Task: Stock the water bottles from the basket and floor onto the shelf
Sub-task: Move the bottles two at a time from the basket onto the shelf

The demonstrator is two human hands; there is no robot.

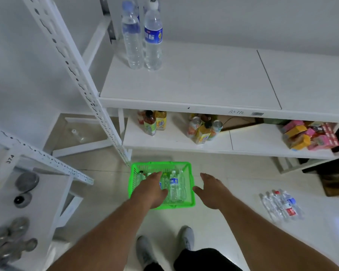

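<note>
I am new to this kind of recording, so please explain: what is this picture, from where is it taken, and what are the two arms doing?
There is no machine here. A camera worn on a person's head looks down at their own bare arms. The left hand reaches into a green basket on the floor, which holds water bottles. The right hand hovers open beside the basket, holding nothing. More bottles lie on the floor to the right. Several bottles already stand on the white shelf, including one with a blue label. The lower shelf carries other drinks and boxes.
</note>
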